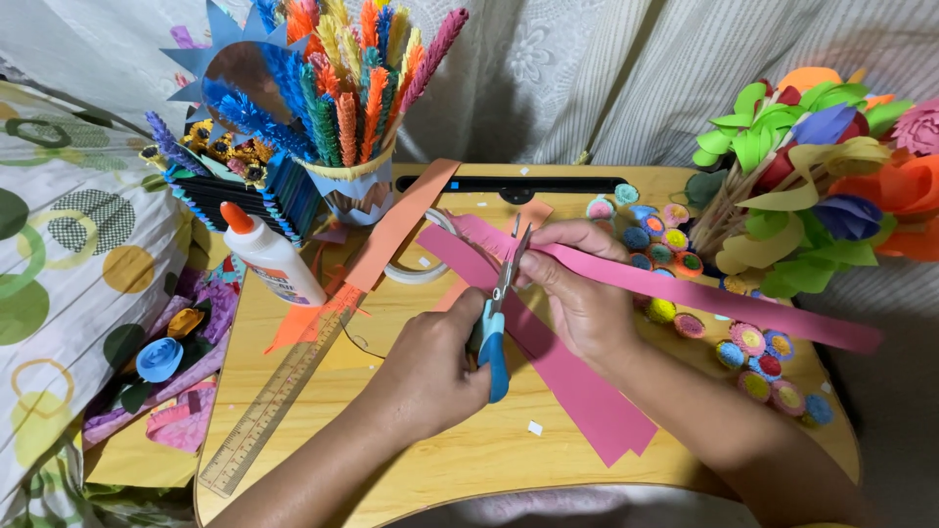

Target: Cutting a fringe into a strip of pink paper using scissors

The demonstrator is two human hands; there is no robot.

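Left hand (430, 376): the blue-handled scissors (494, 328) were gripped, with the fingers clenched through the handles and the blades pointed away from the body.
Right hand (577, 284): a long pink paper strip (704, 293) was pinched between thumb and fingers, just right of the blades.
Scissors: the blades were seen slightly parted at the strip's left end, touching the paper beside the right fingers.
Pink paper strip: it was held above the bench (469, 450), stretched from the right fingers out to the right, past the small paper rosettes (753, 357).
Wider pink strips (577, 386): they were laid flat on the bench, beneath both hands and running toward the body.
Orange paper strip (396, 230): it was laid slanting, beyond the left fingers, over a roll of tape (416, 269).
Ruler (279, 401): it was laid diagonally, to the left of the left hand.
Glue bottle (269, 259): it was laid tilted with its orange cap up, well left of the fingers.
Cup of fringed paper sticks (352, 108): it was stood at the far left, beyond the glue.
Paper flower bouquet (822, 166): it was placed at the far right, beyond the right fingers.
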